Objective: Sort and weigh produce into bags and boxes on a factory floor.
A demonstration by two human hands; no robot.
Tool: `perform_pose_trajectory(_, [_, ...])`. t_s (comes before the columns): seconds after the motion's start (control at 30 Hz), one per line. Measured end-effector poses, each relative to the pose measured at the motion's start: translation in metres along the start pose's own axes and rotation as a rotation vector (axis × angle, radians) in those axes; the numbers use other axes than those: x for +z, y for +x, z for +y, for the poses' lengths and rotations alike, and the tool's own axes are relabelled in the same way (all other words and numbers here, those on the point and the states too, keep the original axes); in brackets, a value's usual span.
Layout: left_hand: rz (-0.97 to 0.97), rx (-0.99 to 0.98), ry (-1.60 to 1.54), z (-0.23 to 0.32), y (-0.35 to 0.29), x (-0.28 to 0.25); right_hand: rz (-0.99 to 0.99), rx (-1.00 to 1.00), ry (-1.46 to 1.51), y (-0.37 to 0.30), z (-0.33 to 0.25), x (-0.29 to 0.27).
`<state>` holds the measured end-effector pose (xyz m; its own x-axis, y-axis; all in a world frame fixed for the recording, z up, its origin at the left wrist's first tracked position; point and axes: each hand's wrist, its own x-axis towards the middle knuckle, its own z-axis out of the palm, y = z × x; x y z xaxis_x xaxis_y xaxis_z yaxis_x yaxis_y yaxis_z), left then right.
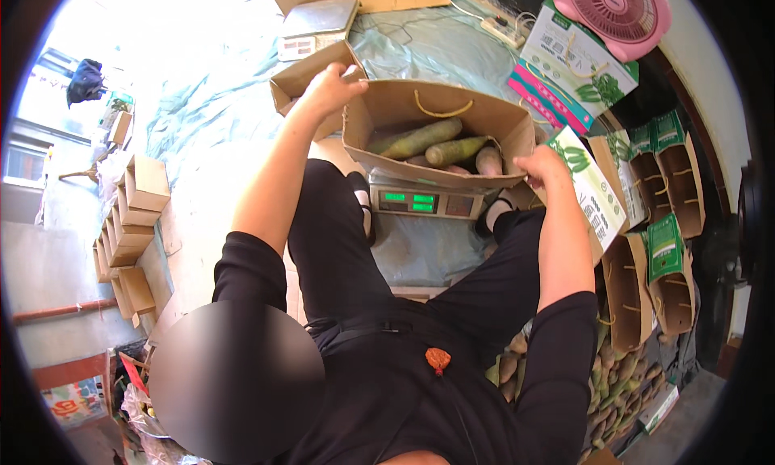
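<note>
Radishes up, and what a load! The kraft-paper bag (387, 106), packed with green radishes (424, 140), was right over the digital scale (424, 201)! Left of the scale, the left hand (327, 92) met the bag's corner, its fingers' grip impossible to tell; right of the scale, the right hand's (549, 167) fingers clamped the rim!

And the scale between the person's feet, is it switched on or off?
On: green digits glow on the display of the scale, just below the open cardboard box.
</note>
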<state>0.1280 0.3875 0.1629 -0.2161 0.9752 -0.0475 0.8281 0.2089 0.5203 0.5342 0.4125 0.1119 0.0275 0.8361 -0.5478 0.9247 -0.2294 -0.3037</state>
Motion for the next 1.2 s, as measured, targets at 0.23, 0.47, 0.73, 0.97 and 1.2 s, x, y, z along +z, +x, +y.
perform_pose_trajectory(0.23, [-0.185,-0.033,0.258,-0.037,-0.008,0.042,-0.02,0.063,0.0,0.003,-0.005,-0.002])
perform_pose_trajectory(0.47, [-0.388,-0.392,0.187,-0.035,-0.002,0.04,0.073,0.077,-0.096,-0.004,-0.019,-0.002])
perform_pose_trajectory(0.73, [-0.164,-0.302,0.147,-0.071,-0.005,0.048,0.343,-0.085,-0.127,0.012,-0.023,-0.001])
perform_pose_trajectory(0.97, [-0.074,-0.395,-0.071,-0.172,-0.029,0.042,0.383,-0.28,-0.235,-0.008,-0.115,0.002])
perform_pose_trajectory(1.2, [0.166,-0.543,-0.138,-0.297,-0.189,-0.006,0.242,-0.597,-0.335,-0.038,-0.247,0.073])
